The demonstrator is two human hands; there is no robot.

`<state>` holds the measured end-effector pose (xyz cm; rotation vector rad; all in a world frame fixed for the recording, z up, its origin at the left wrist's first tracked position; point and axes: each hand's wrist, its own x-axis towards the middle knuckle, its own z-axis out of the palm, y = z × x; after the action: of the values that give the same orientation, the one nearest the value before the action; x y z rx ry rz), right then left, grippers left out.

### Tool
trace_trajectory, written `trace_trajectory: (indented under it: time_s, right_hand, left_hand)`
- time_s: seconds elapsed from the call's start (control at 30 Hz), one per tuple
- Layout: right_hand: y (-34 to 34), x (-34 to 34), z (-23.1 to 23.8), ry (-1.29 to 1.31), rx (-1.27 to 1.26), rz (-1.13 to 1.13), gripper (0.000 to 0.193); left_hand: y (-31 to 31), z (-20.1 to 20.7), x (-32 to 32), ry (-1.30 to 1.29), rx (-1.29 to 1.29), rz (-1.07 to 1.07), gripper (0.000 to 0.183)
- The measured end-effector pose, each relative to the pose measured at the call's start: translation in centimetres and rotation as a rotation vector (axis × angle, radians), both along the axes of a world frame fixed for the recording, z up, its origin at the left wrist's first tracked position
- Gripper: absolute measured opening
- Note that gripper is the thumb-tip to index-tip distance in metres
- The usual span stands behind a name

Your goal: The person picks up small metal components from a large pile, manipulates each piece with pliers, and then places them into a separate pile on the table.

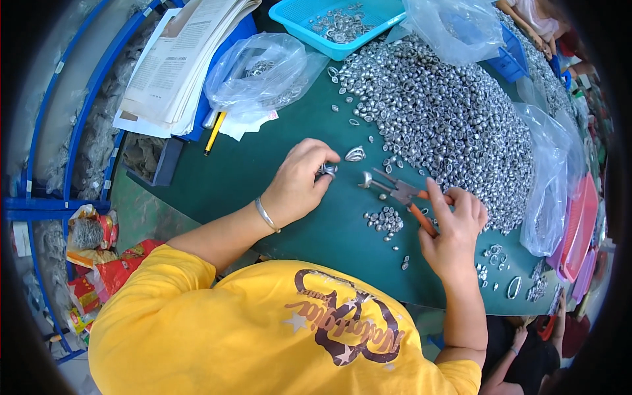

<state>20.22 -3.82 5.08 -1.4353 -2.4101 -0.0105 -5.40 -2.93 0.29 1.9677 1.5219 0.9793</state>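
Observation:
My left hand (297,183), a silver bangle at its wrist, pinches a small shiny metal piece (327,170) between thumb and fingers; the fingers partly cover it. In my right hand (454,230) are pliers (403,192) with orange handles, their jaws pointing left toward my left hand. A small silver piece (365,179) shows at the tip of one jaw, blurred; whether the jaws grip it I cannot tell. Just beyond my left fingers lies a ridged silver ornament (355,154) on the green tabletop (257,172). A little cluster of silver beads (384,221) lies below the pliers.
A large heap of silver metal pieces (447,125) covers the far right. Behind stand a turquoise basket (309,41) and a clear plastic bag (263,76). Papers (178,72) and a yellow pen (215,133) lie left. Other people (536,26) sit at the table's right side.

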Motion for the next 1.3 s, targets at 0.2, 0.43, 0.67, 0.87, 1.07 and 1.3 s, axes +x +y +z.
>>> trace_trajectory:
  time_s: [0.2,0.43,0.67,0.87,1.07,1.3]
  right_hand:
    - [0.0,-0.4,-0.4,-0.09,0.049,-0.011,0.059]
    - [-0.2,-0.8,-0.2,-0.131,0.022,0.004,0.063]
    - [0.2,-1.1,-0.5,0.012,-0.146,-0.024,0.064]
    - [0.6,-1.4,-0.6,0.025,-0.317,0.018,0.052]
    - [1.1,-5.0,-0.4,0.749,-0.658,0.064,0.021]
    - [0.4,-7.2,-1.5,1.415,-1.075,0.104,0.02]
  left_hand:
    - [-0.2,0.2,-1.0,0.093,0.008,-0.022,0.022]
    - [-0.7,0.7,-1.3,-0.301,-0.367,0.052,0.013]
    - [-0.5,1.3,-2.2,-0.871,-0.698,0.056,0.017]
    - [-0.5,1.9,-1.9,-1.034,-0.703,-0.02,0.015]
    - [-1.4,1.6,-0.5,-1.045,-0.526,-0.214,0.015]
    - [-2.1,1.8,0.6,-1.091,-0.386,-0.355,0.022]
